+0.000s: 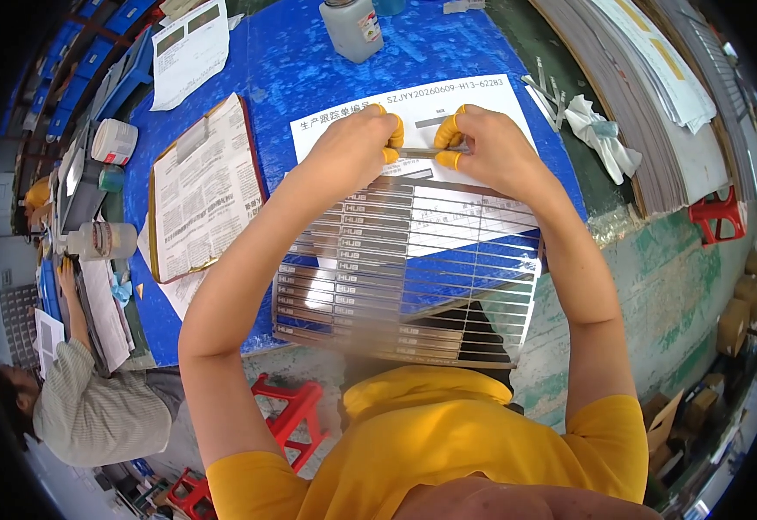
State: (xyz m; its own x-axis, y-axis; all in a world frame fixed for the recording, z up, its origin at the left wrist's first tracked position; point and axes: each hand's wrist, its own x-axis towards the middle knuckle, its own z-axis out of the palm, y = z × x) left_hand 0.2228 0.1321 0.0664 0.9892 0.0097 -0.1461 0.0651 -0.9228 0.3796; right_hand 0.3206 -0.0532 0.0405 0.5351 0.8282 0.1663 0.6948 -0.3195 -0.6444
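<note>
Yellow finger cots cover several fingertips of both hands. My left hand (354, 146) pinches one end of a thin, narrow metal strip (417, 153), and my right hand (493, 146) pinches the other. The strip is held level over a large white printed paper (487, 94) on the blue table. Below my hands, between my forearms, a slotted metal sheet (357, 260) reaches over the near table edge towards my body. Rows of slim strips fill its left part; its right side shows mostly open gaps and thin bars. What supports the sheet is hidden.
A grey bottle (352, 30) stands at the back. Left lies a newspaper-covered board (201, 191), near a white tub (114, 141). Loose strips (547, 91) and crumpled tissue (599, 139) lie right, beside stacked sheets (638, 95). A co-worker (106, 399) is at left; a red stool (292, 412) stands below.
</note>
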